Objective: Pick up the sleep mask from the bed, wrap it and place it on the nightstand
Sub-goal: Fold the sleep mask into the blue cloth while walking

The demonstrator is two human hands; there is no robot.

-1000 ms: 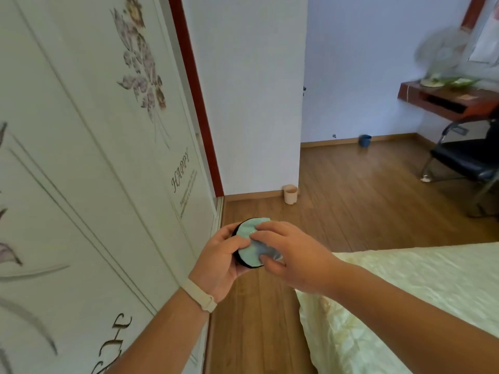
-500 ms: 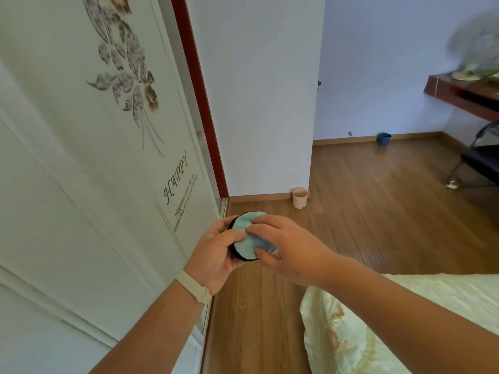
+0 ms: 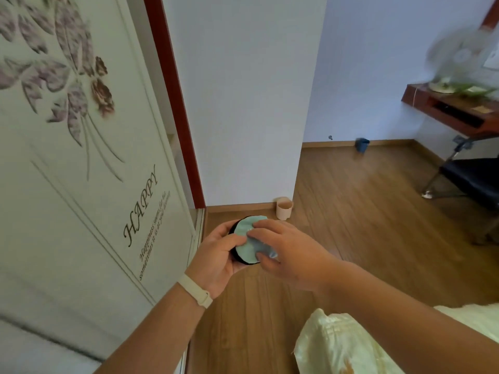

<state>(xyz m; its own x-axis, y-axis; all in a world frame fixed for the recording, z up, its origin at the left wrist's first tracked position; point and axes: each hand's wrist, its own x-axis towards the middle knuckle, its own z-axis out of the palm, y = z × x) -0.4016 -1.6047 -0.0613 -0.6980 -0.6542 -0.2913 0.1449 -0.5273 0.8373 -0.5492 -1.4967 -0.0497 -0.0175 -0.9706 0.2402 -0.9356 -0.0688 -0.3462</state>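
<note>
The sleep mask is folded into a compact bundle, pale teal on its face with a black edge. Both hands hold it in the air over the wooden floor. My left hand, with a pale wristband, cups it from the left and below. My right hand grips it from the right, fingers laid over the teal face. The corner of the bed with its pale yellow cover lies at the lower right. No nightstand is in view.
A white wardrobe door with flower prints and the word HAPPY fills the left. A small beige cup and a blue bin stand on the floor by the walls. A wooden desk with a fan and a black chair are at right.
The view has swung slightly, so the desk and chair show more again and the bed corner sits lower. Both hands keep the same hold on the mask.
</note>
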